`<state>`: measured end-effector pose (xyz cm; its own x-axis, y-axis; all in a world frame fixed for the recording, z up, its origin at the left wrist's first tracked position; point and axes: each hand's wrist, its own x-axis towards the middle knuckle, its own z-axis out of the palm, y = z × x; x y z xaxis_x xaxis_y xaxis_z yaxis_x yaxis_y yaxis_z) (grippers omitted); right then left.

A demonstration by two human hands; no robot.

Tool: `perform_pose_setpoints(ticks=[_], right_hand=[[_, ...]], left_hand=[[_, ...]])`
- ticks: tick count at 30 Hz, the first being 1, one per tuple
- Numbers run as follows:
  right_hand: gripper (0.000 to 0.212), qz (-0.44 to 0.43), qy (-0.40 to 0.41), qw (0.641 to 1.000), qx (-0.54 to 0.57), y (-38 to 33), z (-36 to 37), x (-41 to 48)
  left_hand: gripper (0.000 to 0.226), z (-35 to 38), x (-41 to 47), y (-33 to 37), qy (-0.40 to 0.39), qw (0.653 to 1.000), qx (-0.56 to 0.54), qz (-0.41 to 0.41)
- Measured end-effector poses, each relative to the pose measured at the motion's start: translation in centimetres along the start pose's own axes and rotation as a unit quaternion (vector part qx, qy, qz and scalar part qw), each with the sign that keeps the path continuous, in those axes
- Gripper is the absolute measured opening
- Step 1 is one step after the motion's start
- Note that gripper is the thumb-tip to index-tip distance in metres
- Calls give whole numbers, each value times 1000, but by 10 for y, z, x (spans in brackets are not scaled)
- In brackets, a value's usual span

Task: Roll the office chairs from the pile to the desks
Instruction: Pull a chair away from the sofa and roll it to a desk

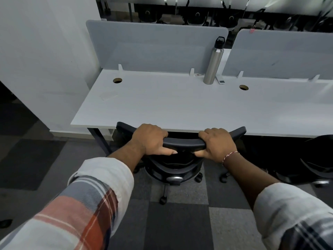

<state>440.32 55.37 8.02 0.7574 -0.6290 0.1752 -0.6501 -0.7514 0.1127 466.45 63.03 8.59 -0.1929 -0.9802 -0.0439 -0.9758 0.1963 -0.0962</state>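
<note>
A black office chair stands right in front of me, its curved backrest top against the front edge of a white desk. My left hand grips the left part of the backrest top, thumb underneath. My right hand grips the right part in the same way. The seat is hidden under the desk; the chair's base and castors show on the carpet below.
A steel bottle with a black cap stands at the desk's back, against grey divider panels. A second black chair sits under the desk to the right. A white wall lies to the left. Checkered grey carpet covers the floor.
</note>
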Motion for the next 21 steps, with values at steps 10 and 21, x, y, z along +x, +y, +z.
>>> perform_pose_setpoints(ticks=[10, 21], right_hand=[[72, 111, 47, 993, -7, -42, 7, -46], [101, 42, 32, 999, -2, -129, 13, -81]], left_hand=[[79, 12, -43, 41, 102, 991, -9, -90], [97, 46, -126, 85, 83, 990, 2, -115]])
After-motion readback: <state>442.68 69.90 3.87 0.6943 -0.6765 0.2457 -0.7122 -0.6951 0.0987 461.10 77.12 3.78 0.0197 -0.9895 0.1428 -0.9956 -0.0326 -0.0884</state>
